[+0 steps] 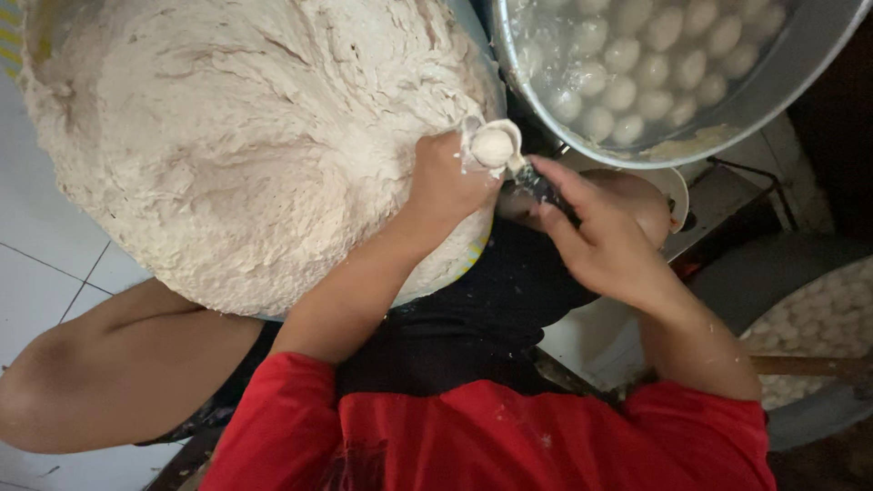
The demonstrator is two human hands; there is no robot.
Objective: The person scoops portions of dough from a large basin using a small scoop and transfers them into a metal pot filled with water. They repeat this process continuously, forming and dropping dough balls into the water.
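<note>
A dough ball (492, 145), pale, smooth and round, sits at the top of the left hand (452, 177), squeezed up out of the closed fist beside the big mound of dough (245, 136). The mound is off-white, rough and torn on its surface, heaped in a basin. The right hand (605, 241) grips a dark-handled spoon (536, 185), fingers wrapped round the handle, its bowl touching the ball. Above, a metal pot (773, 86) holds cloudy water with many round pale balls (650, 64) floating in it. At right, more balls lie in a tray (818, 318).
</note>
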